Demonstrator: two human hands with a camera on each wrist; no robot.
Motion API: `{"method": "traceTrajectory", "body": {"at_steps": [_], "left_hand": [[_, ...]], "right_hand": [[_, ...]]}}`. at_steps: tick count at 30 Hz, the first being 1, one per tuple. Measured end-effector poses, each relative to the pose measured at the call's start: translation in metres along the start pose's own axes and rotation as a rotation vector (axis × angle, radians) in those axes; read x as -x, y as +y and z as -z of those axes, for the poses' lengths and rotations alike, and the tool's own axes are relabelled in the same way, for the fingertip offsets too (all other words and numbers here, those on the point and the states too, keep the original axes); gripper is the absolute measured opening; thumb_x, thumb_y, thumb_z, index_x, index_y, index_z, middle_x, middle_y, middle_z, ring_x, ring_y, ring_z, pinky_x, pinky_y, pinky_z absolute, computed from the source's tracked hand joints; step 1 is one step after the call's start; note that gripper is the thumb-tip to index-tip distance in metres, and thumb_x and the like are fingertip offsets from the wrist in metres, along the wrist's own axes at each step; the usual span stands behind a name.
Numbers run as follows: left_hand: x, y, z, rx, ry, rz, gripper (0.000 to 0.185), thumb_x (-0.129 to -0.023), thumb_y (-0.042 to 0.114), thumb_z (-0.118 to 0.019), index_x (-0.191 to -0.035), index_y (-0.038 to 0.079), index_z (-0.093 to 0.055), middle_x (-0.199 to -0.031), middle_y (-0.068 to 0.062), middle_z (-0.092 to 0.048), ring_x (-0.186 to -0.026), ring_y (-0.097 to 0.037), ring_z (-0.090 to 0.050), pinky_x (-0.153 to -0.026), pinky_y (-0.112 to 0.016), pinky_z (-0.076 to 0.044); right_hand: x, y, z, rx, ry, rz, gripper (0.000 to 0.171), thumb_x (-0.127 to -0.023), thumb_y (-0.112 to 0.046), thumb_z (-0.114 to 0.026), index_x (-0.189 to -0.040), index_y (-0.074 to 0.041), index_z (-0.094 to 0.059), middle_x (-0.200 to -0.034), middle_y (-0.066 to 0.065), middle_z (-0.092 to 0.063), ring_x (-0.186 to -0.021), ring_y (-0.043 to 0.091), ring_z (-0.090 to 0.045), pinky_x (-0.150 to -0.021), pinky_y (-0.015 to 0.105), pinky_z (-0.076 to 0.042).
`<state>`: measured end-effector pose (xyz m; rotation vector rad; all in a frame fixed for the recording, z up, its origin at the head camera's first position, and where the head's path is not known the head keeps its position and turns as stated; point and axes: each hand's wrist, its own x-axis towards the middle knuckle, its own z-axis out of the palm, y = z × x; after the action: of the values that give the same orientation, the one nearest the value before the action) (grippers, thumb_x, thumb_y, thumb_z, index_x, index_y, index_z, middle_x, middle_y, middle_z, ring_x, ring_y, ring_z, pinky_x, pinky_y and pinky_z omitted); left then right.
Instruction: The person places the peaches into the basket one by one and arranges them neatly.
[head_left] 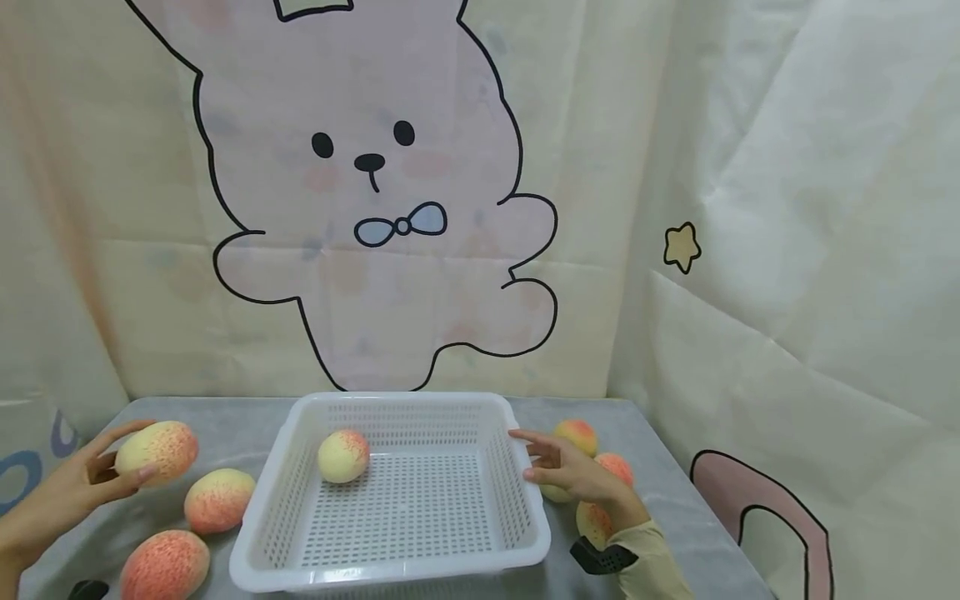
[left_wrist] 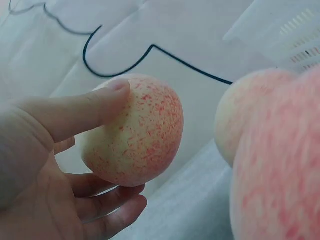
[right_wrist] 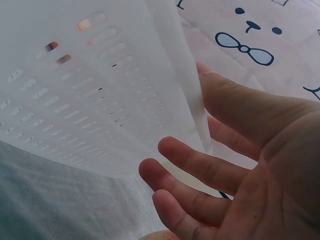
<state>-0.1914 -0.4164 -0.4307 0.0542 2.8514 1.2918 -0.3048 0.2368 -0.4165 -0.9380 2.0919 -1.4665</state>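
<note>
My left hand (head_left: pixel 78 479) grips a yellow-and-red peach (head_left: pixel 159 452), held up at the table's left side; in the left wrist view the thumb lies across its top and fingers sit beneath. A white plastic basket (head_left: pixel 390 575) with slotted walls stands mid-table, one peach (head_left: pixel 343 457) inside near its left wall. At the basket's right rim is my right hand (head_left: pixel 566 471). The right wrist view shows its thumb (right_wrist: pixel 235 97) and a finger at the rim, with other fingers (right_wrist: pixel 185 195) bent below, outside the slotted wall.
Two more peaches (head_left: pixel 220 500) (head_left: pixel 165 567) lie on the grey tablecloth (head_left: pixel 225 454) left of the basket. Several peaches (head_left: pixel 576 435) cluster to its right, partly hidden behind my right hand. Cloth (head_left: pixel 585 250) with a printed cartoon animal hangs behind the table.
</note>
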Motion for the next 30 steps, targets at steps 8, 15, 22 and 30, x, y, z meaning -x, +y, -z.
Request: {"method": "traceTrajectory", "body": {"at_steps": [8, 15, 22, 30], "left_hand": [[-0.004, 0.032, 0.006, -0.055, 0.026, -0.049, 0.062, -0.105, 0.029, -0.055, -0.153, 0.038, -0.017, -0.131, -0.027, -0.058, -0.091, 0.017, -0.051, -0.07, -0.024, -0.049], [-0.01, 0.049, 0.009, -0.088, 0.035, -0.085, 0.061, -0.104, 0.029, -0.057, -0.153, 0.029, -0.021, -0.131, -0.029, -0.057, -0.092, 0.015, -0.052, -0.069, -0.024, -0.048], [-0.015, 0.063, 0.007, -0.136, 0.034, -0.105, 0.071, -0.102, 0.034, -0.061, -0.156, 0.013, -0.02, -0.137, -0.032, -0.053, -0.098, 0.008, -0.053, -0.073, -0.032, -0.052], [-0.026, 0.083, 0.0, -0.134, 0.007, -0.2, 0.064, -0.101, 0.03, -0.062, -0.153, 0.015, -0.028, -0.139, -0.023, -0.055, -0.1, 0.018, -0.05, -0.074, -0.029, -0.052]], "right_hand": [[0.001, -0.001, 0.002, 0.029, 0.003, -0.004, 0.068, -0.1, -0.014, -0.063, -0.157, 0.001, -0.03, -0.143, 0.036, -0.051, -0.115, 0.013, -0.066, -0.091, 0.029, -0.057], [-0.001, -0.003, 0.002, 0.052, 0.005, -0.013, 0.068, -0.1, -0.015, -0.064, -0.158, -0.002, -0.031, -0.148, 0.03, -0.05, -0.121, 0.016, -0.063, -0.092, 0.029, -0.056], [-0.001, -0.006, 0.002, 0.038, 0.007, -0.008, 0.068, -0.1, -0.016, -0.064, -0.158, -0.001, -0.03, -0.146, 0.034, -0.05, -0.118, 0.019, -0.065, -0.09, 0.029, -0.057], [-0.001, -0.004, 0.002, 0.034, 0.007, -0.017, 0.068, -0.1, -0.016, -0.064, -0.158, -0.002, -0.031, -0.147, 0.032, -0.05, -0.121, 0.023, -0.064, -0.091, 0.029, -0.057]]}}
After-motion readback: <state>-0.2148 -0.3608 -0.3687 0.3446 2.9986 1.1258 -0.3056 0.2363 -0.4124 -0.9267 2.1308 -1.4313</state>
